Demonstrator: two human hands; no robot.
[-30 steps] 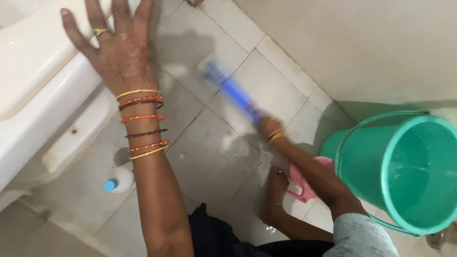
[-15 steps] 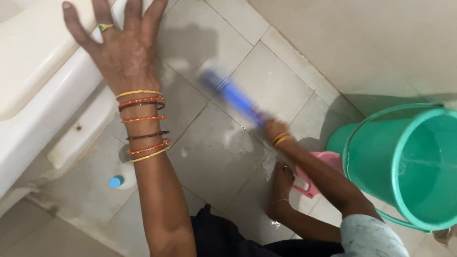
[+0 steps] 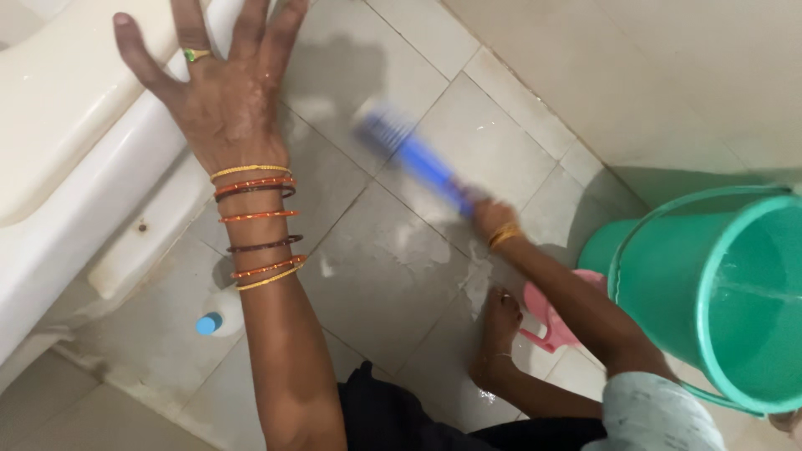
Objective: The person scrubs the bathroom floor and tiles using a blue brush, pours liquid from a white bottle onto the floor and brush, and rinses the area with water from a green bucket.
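White ceramic fills the left edge: a toilet (image 3: 58,142) whose rim carries the person's left hand (image 3: 221,96), palm down, fingers (image 3: 138,50) spread wide apart and gripping nothing, a ring on one finger and a row of orange and gold bangles (image 3: 259,225) along the wrist. Below that arm, on the tiled floor (image 3: 368,276), stands a white bottle with a blue cap (image 3: 219,316), close to the toilet's base. Further right, a blue scrubbing brush (image 3: 413,159) lies low over the wet tiles, its bristled head blurred and pointing away from the person. The right hand (image 3: 493,219) is clamped around the near end of the handle, fingers closed on it. The brush looks light and stiff, a hard plastic piece; wet as it seems, the handle is probably slick, so a full-fist hold near its end suits it best. A bare foot (image 3: 499,321) rests on the damp floor beneath that forearm. Behind it sits a pink mug (image 3: 547,317), and at the far right a green bucket (image 3: 710,292), which seems to hold water.
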